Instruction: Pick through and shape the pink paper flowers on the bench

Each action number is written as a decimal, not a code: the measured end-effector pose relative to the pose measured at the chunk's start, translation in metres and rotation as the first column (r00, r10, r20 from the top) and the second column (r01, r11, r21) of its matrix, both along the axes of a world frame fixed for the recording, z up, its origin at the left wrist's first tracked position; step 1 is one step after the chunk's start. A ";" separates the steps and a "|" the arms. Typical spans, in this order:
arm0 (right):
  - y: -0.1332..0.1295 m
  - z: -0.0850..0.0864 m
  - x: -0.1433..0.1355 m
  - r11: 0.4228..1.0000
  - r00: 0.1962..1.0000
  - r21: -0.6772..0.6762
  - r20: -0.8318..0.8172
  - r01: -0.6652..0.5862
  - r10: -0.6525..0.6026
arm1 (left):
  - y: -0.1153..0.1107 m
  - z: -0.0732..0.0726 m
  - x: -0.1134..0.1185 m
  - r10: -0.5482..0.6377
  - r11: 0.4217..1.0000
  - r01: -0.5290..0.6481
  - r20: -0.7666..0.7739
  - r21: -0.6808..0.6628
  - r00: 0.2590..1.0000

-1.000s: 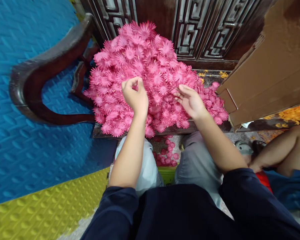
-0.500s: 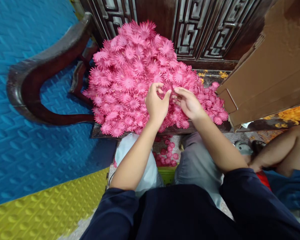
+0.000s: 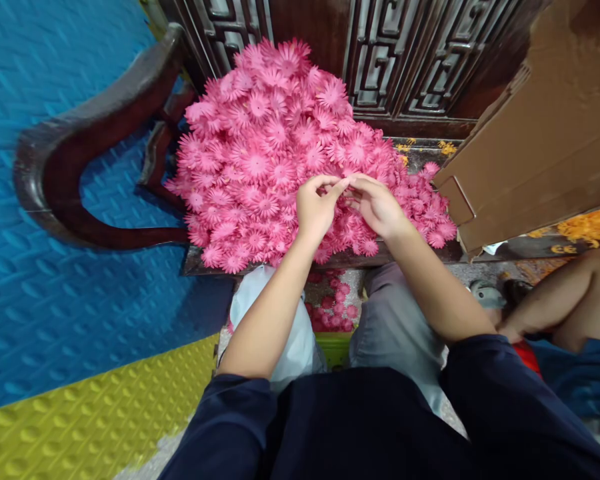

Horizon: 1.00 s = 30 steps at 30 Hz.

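A large heap of pink artificial flower heads (image 3: 260, 160) covers the dark wooden bench (image 3: 200, 265). Over the front of the heap, my left hand (image 3: 318, 205) has its thumb and forefinger brought together in a pinch. My right hand (image 3: 379, 205) meets it at the fingertips, its thumb and forefinger also closed and the other fingers curled beneath. Whatever is between the fingertips is too small to make out against the pink. More pink flowers (image 3: 337, 307) lie low down between my knees.
A curved wooden armrest (image 3: 55, 167) stands at the left above a blue mat (image 3: 105, 307). A cardboard box (image 3: 540, 133) leans at the right, near orange flower pieces (image 3: 593, 228). Another person's arm and leg (image 3: 565, 287) show at the right edge.
My left hand has moved slightly right and its fingers have closed, so its fingertips now meet those of my right hand. My right hand has barely moved.
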State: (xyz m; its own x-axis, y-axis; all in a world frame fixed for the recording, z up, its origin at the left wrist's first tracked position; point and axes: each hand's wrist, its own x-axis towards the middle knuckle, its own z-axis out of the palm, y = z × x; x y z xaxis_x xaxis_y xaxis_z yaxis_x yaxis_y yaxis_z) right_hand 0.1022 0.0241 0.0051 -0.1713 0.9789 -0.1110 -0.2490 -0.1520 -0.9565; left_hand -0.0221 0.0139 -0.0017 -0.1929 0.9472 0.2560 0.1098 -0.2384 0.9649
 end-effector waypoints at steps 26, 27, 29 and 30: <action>0.001 0.003 0.007 0.992 0.995 -0.091 -0.042 -0.090 0.087 | 0.002 0.008 -0.006 -0.028 0.993 0.054 0.229 -0.108 0.973; 0.001 0.003 0.008 0.993 0.996 -0.093 -0.041 -0.079 0.075 | 0.002 0.008 -0.007 -0.007 0.993 0.035 0.234 -0.117 0.972; 0.001 0.004 0.009 0.995 0.998 -0.079 -0.030 -0.055 0.053 | 0.002 0.009 -0.008 0.015 0.993 0.014 0.241 -0.117 0.970; 0.001 0.004 0.009 0.997 0.999 -0.066 -0.023 -0.044 0.043 | 0.001 0.010 -0.008 0.010 0.994 0.017 0.241 -0.110 0.971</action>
